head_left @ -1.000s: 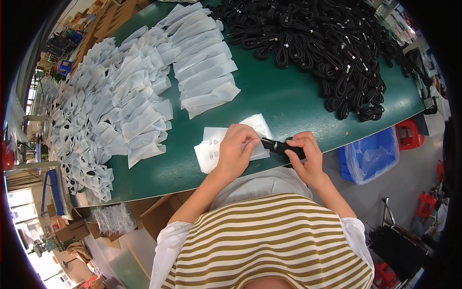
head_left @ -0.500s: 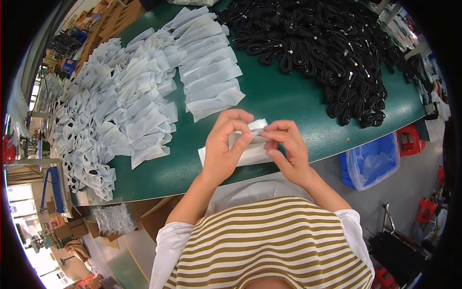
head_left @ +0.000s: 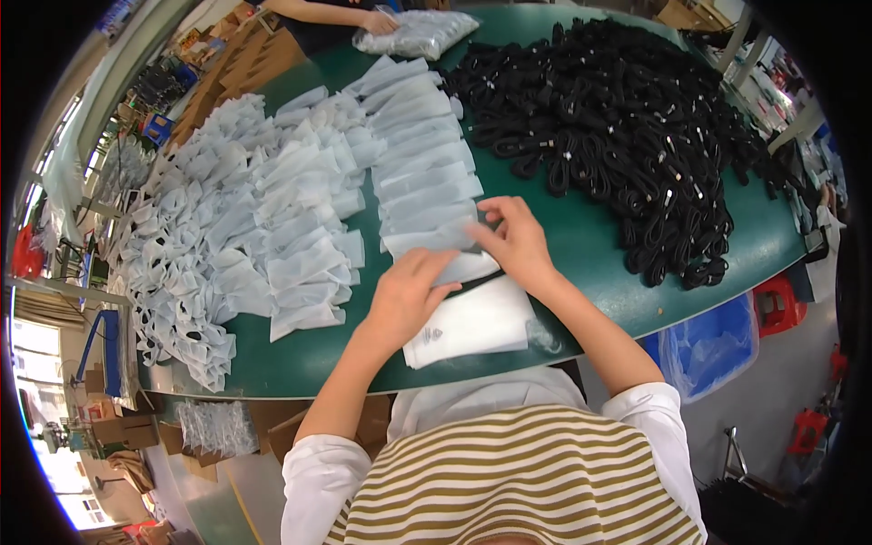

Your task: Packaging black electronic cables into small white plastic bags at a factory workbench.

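Frosted white bags lie overlapped in a column (head_left: 427,182) in front of me. At its near end is one more frosted bag (head_left: 470,267). My left hand (head_left: 400,295) grips this bag's left end between thumb and fingers. Beside its right end my right hand (head_left: 516,241) is open, thumb and fingers apart, the fingertips slightly blurred. Just nearer to me, a flat stack of white bags (head_left: 477,322) with a small grey print rests on the green table (head_left: 581,245). Whatever is inside the gripped bag cannot be made out.
Many filled frosted bags (head_left: 209,209) are heaped on the left. Coiled black cables (head_left: 627,145) with metal plugs form a large pile at right. Another person's hand (head_left: 380,23) touches a clear plastic package (head_left: 422,34) at the far edge. A lined blue bin (head_left: 708,350) stands below right.
My hands have moved from above the flat stack to the column's near end, bringing the bag there. The flat stack is uncovered. Another person's arm and a clear package have come into view.
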The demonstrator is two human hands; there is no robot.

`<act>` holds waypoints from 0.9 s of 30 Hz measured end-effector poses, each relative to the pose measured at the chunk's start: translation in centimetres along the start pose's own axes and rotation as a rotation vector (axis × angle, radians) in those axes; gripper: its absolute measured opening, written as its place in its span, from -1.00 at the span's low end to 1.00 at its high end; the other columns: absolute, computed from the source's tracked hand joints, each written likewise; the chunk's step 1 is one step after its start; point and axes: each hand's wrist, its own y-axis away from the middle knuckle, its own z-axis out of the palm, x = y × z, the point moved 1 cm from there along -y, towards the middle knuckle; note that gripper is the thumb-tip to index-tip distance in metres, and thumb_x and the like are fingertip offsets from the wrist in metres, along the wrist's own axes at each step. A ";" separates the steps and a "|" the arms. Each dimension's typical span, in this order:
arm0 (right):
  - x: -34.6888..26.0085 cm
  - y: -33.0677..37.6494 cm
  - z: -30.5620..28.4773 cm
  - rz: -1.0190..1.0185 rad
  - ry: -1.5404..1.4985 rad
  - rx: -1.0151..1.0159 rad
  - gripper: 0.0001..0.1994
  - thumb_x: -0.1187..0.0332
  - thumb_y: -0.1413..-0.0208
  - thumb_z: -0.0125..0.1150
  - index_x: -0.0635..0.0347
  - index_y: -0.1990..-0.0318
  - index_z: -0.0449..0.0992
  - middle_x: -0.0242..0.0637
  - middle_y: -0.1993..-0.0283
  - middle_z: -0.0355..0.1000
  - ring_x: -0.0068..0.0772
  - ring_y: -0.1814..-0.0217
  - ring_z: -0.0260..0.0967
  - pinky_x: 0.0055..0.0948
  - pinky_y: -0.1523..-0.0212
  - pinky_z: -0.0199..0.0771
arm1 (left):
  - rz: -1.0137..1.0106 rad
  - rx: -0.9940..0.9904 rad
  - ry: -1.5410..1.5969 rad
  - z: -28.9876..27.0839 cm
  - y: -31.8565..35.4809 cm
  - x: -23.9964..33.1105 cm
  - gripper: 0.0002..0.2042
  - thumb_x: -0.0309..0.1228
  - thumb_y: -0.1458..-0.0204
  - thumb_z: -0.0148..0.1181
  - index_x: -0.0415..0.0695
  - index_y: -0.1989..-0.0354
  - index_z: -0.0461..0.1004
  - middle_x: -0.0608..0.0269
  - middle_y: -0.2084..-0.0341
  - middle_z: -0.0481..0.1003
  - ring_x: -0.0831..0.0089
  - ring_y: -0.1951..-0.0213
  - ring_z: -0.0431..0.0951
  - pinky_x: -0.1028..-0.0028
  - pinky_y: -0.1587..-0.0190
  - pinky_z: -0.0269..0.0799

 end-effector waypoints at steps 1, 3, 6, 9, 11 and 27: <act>1.3 -0.4 0.2 -0.017 0.047 -0.073 -0.84 0.38 -0.22 0.22 0.28 0.21 0.43 -0.33 0.27 0.41 -0.60 0.34 0.39 -0.52 0.33 0.43 | 0.016 0.015 -0.010 0.4 -0.4 -0.3 -0.46 -0.36 0.09 0.44 -0.08 -0.13 0.44 0.01 -0.17 0.34 0.09 -0.14 0.40 0.14 -0.18 0.32; 2.8 -1.3 0.1 -0.052 0.146 -0.218 -0.81 0.36 -0.18 0.28 0.30 0.24 0.44 -0.31 0.33 0.43 -0.62 0.34 0.43 -0.53 0.33 0.42 | 0.163 0.098 -0.223 1.7 -1.3 -0.5 -0.36 -0.34 0.12 0.44 0.02 -0.22 0.38 -0.01 -0.27 0.24 0.04 -0.22 0.31 0.04 -0.22 0.25; 2.8 -0.9 0.0 0.163 -0.117 -0.193 -0.83 0.39 -0.15 0.28 0.30 0.28 0.44 -0.30 0.39 0.43 -0.55 0.39 0.42 -0.51 0.37 0.42 | 0.225 0.135 -0.401 2.7 -2.3 -1.6 -0.26 -0.32 0.14 0.45 0.11 -0.31 0.29 -0.04 -0.32 0.17 0.00 -0.28 0.24 -0.05 -0.25 0.17; 3.0 -0.5 -1.1 0.251 -0.202 -0.167 -0.83 0.41 -0.13 0.29 0.30 0.31 0.43 -0.28 0.42 0.43 -0.50 0.43 0.42 -0.49 0.39 0.41 | 0.203 0.089 -0.520 3.3 -2.5 -2.0 -0.15 -0.31 0.16 0.46 0.19 -0.40 0.18 -0.08 -0.33 0.14 -0.01 -0.33 0.18 -0.13 -0.25 0.10; 3.3 -0.4 -2.1 0.182 -0.105 -0.137 -0.82 0.42 -0.12 0.30 0.30 0.33 0.41 -0.25 0.44 0.42 -0.46 0.46 0.41 -0.48 0.42 0.40 | 0.206 0.092 -0.479 3.5 -2.8 -2.7 -0.11 -0.30 0.15 0.46 0.23 -0.43 0.12 -0.05 -0.33 0.15 -0.01 -0.34 0.17 -0.17 -0.28 0.05; 2.3 -4.8 -9.2 -0.429 1.158 0.292 -0.66 0.30 0.00 0.36 0.17 0.07 0.49 -0.05 -0.06 0.35 0.00 -0.07 0.26 -0.14 0.01 0.30 | 0.087 0.330 -0.607 3.2 -11.2 -7.6 -0.24 -0.22 0.03 0.36 0.30 -0.39 0.16 0.11 -0.22 0.26 0.16 -0.24 0.27 -0.22 -0.22 0.04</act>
